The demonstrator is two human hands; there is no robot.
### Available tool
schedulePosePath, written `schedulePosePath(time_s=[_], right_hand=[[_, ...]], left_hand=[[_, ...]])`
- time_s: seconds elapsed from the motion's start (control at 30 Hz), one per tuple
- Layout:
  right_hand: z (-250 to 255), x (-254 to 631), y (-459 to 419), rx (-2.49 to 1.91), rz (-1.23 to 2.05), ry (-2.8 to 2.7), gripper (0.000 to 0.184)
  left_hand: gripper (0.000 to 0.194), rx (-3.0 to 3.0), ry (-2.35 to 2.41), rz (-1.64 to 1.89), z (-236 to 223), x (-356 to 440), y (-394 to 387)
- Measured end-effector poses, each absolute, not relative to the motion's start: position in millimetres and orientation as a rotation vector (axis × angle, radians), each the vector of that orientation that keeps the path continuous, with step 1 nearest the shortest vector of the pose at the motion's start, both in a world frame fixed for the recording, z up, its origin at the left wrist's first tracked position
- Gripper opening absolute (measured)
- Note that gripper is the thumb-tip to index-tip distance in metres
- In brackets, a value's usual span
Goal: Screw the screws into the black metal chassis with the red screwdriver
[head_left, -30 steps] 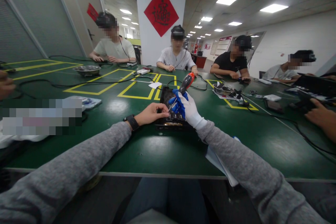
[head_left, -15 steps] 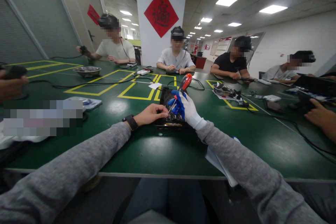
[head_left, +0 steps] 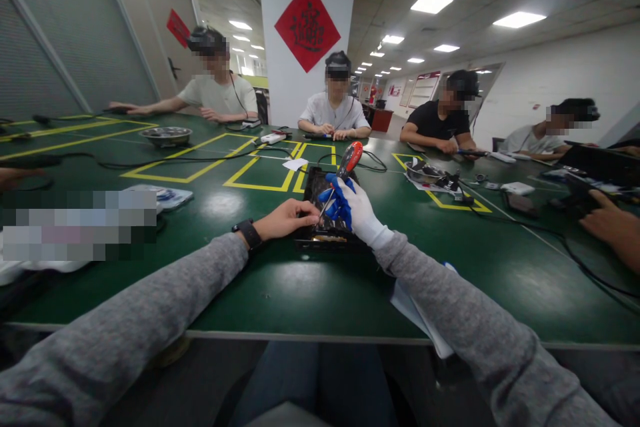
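In the head view, my right hand (head_left: 356, 203), in a white and blue glove, is closed round a screwdriver (head_left: 352, 157) with a red and black handle. The screwdriver is tilted, handle up to the right, its thin shaft running down to the left. Under both hands lies a black, open, box-like housing (head_left: 320, 181) on the table. My bare left hand (head_left: 287, 219), with a dark watch at the wrist, has thumb and fingertips pinched together at the screwdriver's tip. Whatever sits between those fingertips is too small to make out.
The green table (head_left: 215, 293) carries yellow tape outlines. A metal bowl (head_left: 167, 136) stands left, another bowl (head_left: 421, 171) with dark parts right. White paper (head_left: 295, 164) lies behind the housing, a pale cloth (head_left: 420, 313) under my right forearm. Black cables cross the table; several people sit around it.
My hands and the screwdriver stay almost in place, the handle shifting very slightly. At far left, a co-worker's raised hand with a dark object has come down to the table.
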State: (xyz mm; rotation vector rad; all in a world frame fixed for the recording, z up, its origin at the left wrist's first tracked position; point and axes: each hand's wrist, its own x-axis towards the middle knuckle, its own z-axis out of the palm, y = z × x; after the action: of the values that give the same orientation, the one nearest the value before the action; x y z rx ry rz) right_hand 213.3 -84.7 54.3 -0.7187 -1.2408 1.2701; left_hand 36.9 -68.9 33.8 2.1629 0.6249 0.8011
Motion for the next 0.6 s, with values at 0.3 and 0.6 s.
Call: schedulePosePath(time_s=[0.3, 0.6], right_hand=[[54.8, 212.3, -86.5, -0.701, 1.217, -1.237, 0.041], [53.4, 213.4, -85.6, -0.712, 1.182, -1.239, 0.041]], left_hand=[[0.03, 2.153, 0.653, 0.801, 33.1, 37.6, -68.7], [0.032, 2.13, 0.642, 0.769, 34.8, 38.5, -69.2]])
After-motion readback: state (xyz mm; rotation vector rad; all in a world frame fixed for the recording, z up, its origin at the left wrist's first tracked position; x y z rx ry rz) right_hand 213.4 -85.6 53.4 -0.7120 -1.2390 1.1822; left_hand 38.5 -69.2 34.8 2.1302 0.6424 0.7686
